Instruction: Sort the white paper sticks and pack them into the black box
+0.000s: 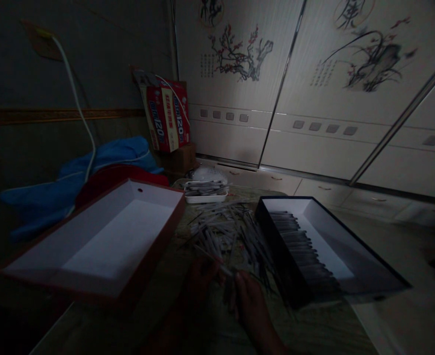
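The room is dim. A loose pile of thin pen-like sticks lies on the table between two open boxes. My left hand and my right hand meet at the pile's near edge, fingers pinched on one light stick that runs between them. To the right, a black box with a white inside holds a row of dark sticks along its left wall. An empty red box with a white inside sits at the left.
A small white tray with more sticks stands behind the pile, a white rounded thing behind it. Blue cloth, a white cable and a red carton are at the back left. Painted wardrobe doors fill the back.
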Demonstrator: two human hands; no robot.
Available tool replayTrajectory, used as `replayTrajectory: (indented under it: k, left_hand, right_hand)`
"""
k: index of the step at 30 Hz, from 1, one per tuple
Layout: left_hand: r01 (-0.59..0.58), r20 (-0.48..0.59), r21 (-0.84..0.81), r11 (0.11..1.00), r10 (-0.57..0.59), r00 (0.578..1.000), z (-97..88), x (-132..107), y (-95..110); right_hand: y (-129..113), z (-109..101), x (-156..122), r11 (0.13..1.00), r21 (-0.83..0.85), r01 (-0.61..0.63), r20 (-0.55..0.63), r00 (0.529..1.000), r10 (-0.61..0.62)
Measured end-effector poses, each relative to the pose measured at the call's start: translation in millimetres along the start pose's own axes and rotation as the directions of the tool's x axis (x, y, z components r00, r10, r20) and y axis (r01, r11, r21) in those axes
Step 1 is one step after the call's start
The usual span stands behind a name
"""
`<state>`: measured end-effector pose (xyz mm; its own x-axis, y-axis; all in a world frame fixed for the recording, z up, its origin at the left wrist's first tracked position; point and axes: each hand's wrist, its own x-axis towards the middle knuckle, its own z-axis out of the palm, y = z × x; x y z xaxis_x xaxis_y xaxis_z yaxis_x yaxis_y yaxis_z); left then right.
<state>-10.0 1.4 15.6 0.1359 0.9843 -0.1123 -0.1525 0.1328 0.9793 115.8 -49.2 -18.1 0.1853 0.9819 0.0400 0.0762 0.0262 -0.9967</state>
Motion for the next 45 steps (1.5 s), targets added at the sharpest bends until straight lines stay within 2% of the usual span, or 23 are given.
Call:
replayTrajectory:
  k: [7,10,13,15,17,21,24,27,30,34,36,38,40,43,45]
  left_hand:
    - [-0.019,-0.001,0.020,1.000,0.019,1.000,1.5,-1.2,-2.3]
    - [-0.056,-0.050,0.030,0.998,0.057,0.997,-1.0,1.0,-3.0]
    - [-0.109,-0.097,0.080,0.991,0.116,0.988,-7.5,5.1,-1.9]
    - [-0.162,-0.114,0.140,0.977,0.178,0.977,-12.6,7.3,-1.0]
    - [-0.216,-0.122,0.220,0.951,0.247,0.961,-16.6,8.3,-1.6]
    - [-0.248,-0.097,0.403,0.881,0.310,0.946,-21.8,9.2,-10.5]
    - [-0.293,-0.036,0.563,0.772,0.378,0.925,-25.0,11.6,-20.5]
    - [-0.424,0.105,0.698,0.577,0.503,0.858,-27.3,14.6,-26.3]
    - [-0.505,0.248,0.761,0.408,0.537,0.806,-27.7,16.6,-28.6]
    - [-0.537,0.336,0.801,0.265,0.545,0.769,-26.5,18.4,-34.9]
    - [-0.559,0.371,0.800,0.218,0.552,0.747,-25.7,19.3,-38.8]
    - [-0.572,0.391,0.796,0.197,0.554,0.735,-24.7,19.6,-40.8]
    - [-0.577,0.397,0.791,0.206,0.544,0.739,-23.7,18.8,-39.5]
    - [-0.559,0.376,0.786,0.265,0.513,0.771,-22.9,16.2,-33.5]
    - [-0.546,0.365,0.785,0.292,0.493,0.790,-22.9,14.8,-29.8]
  right_hand:
    - [-4.2,-0.6,-0.1,0.997,0.030,-0.071,0.080,0.994,0.068]
    - [-6.1,-12.6,5.8,0.998,-0.010,-0.060,-0.031,0.998,0.059]
    - [-6.3,-34.1,15.8,0.969,-0.238,0.059,-0.176,0.979,-0.103]
    - [-7.7,-46.5,22.7,0.887,-0.446,0.116,-0.147,0.969,-0.201]
    - [-11.6,-52.7,28.5,0.766,-0.629,0.135,-0.063,0.973,-0.223]
    - [-24.5,-47.6,35.9,0.468,-0.878,0.097,0.054,0.993,-0.105]
    - [-30.1,-40.9,39.6,0.306,-0.950,0.068,0.066,0.998,-0.017]
    - [-28.3,-38.7,42.5,0.249,-0.966,0.072,0.073,0.997,-0.003]
    - [-20.7,-39.3,43.7,0.217,-0.968,0.123,0.110,0.992,-0.069]
    - [-5.2,-41.8,42.2,0.160,-0.956,0.248,0.208,0.951,-0.227]
    - [1.2,-43.7,40.6,0.169,-0.949,0.266,0.212,0.936,-0.281]
    - [3.8,-45.9,37.8,0.239,-0.938,0.250,0.172,0.936,-0.306]
    - [1.2,-47.6,33.0,0.383,-0.897,0.219,0.110,0.952,-0.286]
    - [-8.9,-49.4,22.7,0.659,-0.723,0.210,0.059,0.968,-0.243]
    - [-15.2,-50.4,16.2,0.766,-0.589,0.257,0.068,0.961,-0.269]
